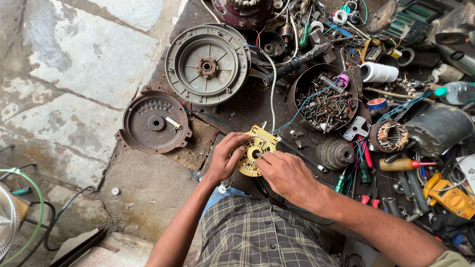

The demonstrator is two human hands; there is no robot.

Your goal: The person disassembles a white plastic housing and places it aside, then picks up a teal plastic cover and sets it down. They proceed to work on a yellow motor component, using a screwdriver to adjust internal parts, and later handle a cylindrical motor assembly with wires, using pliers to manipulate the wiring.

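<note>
Dark, oil-stained work surface (237, 111), set at floor level beside grey stone paving, crowded with parts. Largest item: round grey ribbed metal motor cover (208, 64) at upper centre. Below-left of it, rusty brown round end plate (156, 123). To the right, a round metal bowl of loose screws and bolts (324, 99).

Yellow round slotted metal motor end bracket (256, 150) lies near the front edge of the surface, directly ahead of the person, between both hands. It rests roughly flat, central hole facing up.

Left hand (225, 158) curls around the bracket's left rim, fingers wrapped over the edge, gripping it. Right hand (284, 173) comes in from the right, fingertips pressed together at the central hole; whether they pinch a small part cannot be told. Both hands touch the bracket; neither is clearly nearer.
</note>
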